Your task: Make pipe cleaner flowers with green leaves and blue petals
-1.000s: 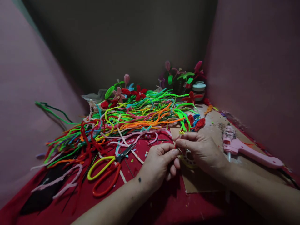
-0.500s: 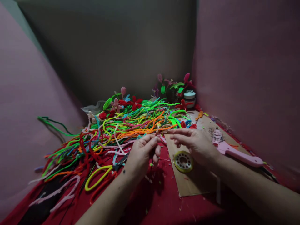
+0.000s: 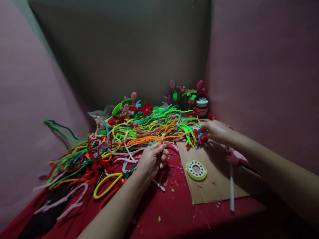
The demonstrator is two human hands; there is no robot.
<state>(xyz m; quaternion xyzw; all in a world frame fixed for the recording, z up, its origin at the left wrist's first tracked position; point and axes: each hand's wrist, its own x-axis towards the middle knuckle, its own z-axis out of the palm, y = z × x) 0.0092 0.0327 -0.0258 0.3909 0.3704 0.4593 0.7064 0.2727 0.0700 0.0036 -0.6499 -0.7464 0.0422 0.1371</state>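
Observation:
My left hand is pinched closed around a thin stem that stands upright between its fingertips, just in front of the big pile of coloured pipe cleaners. My right hand reaches far right, fingers curled at a small cluster of red, green and blue pipe-cleaner pieces on the edge of the brown cardboard sheet. What the right fingers grip is hidden. A yellow-rimmed round disc with holes lies on the cardboard between my hands.
Scissors with yellow and orange handles lie left of my left hand on the red cloth. A pink glue gun and a white glue stick lie on the cardboard. Finished pipe-cleaner flowers and a small white jar stand at the back.
My hands have separated. The right hand moved away to the far right, to the red cluster. The left hand stayed near the pile with its pinch closed.

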